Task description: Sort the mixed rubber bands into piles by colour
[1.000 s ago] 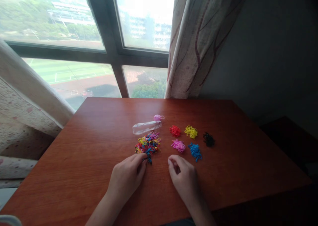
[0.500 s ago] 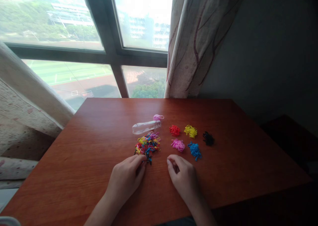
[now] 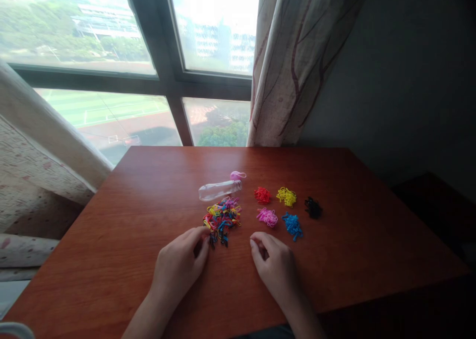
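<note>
A mixed pile of small coloured rubber bands (image 3: 222,216) lies on the wooden table (image 3: 130,220). My left hand (image 3: 178,265) rests just below its near-left edge, fingertips touching the pile. To the right, my right hand (image 3: 274,265) lies on the table with fingers curled and thumb near the forefinger; whether it pinches a band I cannot tell. Sorted small heaps sit beyond it: red (image 3: 262,195), yellow (image 3: 286,196), black (image 3: 313,208), pink (image 3: 267,217) and blue (image 3: 292,225).
A clear plastic tube (image 3: 219,190) lies on its side behind the mixed pile, with a pink cap (image 3: 237,175) next to its end. Behind the table are a window and curtains (image 3: 297,61). A dark wall is at the right.
My left hand has slid a little to the left and back along the near edge of the mixed pile. My right hand has hardly moved.
</note>
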Available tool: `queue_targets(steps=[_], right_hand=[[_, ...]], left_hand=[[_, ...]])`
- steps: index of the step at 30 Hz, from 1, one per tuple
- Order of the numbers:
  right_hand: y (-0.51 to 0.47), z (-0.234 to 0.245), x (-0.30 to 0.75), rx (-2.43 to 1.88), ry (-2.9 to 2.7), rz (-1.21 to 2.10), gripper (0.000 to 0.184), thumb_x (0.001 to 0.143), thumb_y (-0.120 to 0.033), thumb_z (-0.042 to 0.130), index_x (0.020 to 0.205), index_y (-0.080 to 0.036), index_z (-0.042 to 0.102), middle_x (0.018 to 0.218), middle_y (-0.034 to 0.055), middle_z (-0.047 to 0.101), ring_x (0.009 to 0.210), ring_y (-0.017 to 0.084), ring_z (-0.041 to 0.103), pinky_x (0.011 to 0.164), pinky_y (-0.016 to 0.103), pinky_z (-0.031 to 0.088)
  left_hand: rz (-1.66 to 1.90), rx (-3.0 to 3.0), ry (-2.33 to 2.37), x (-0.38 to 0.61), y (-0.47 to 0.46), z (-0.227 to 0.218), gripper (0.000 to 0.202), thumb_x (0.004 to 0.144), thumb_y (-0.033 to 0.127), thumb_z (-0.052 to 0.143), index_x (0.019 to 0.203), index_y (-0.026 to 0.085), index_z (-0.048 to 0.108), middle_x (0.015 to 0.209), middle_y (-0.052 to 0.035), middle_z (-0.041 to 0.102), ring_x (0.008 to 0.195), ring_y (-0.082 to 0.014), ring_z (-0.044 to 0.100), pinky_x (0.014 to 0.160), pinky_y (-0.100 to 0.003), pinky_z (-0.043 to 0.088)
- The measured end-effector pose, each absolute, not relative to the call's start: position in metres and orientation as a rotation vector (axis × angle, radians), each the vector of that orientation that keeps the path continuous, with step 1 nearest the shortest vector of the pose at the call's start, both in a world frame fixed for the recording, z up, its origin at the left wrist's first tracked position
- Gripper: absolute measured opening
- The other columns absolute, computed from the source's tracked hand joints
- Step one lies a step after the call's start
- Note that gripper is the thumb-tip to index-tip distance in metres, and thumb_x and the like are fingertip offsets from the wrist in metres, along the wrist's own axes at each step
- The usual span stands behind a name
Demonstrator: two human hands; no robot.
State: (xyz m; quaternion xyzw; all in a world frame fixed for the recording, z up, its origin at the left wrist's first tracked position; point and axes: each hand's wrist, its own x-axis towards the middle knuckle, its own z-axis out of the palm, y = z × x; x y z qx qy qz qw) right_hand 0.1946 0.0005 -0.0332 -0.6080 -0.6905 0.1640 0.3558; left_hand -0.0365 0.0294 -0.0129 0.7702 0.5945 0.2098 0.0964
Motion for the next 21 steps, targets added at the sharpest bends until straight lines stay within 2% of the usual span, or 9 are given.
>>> queue_targets(steps=[12,21], right_hand=[[0.0003,-0.0335,0.1946,-1.578,-1.789,0.405,0.018,0.093,-0.02,0.05,0.089,-0.021,0.067,0.076,0.0019,0.069,0.065,0.016,0.065,0.063,0.023,0.047],[0.0004,-0.0316,0.1942,-1.579,-1.796,0.401,0.017,0.093,-0.02,0.05,0.089,-0.021,0.067,0.077,0.0021,0.07,0.067,0.016,0.066,0.064,0.023,0.047]], left_hand=[[0.624,2.275,1.756,-0.0359,0.0296,-0.0129,0.022,0.089,0.031,0.051,0.103,0.027,0.068,0.093,0.0014,0.077,0.076,-0.017,0.072,0.062,-0.023,0.05],[0.573,2.287,1.731,-0.0365,0.0293,-0.0139,0.018,0.091,0.031,0.051,0.098,0.028,0.067,0.091,0.0028,0.075,0.079,-0.017,0.071,0.063,-0.024,0.048]])
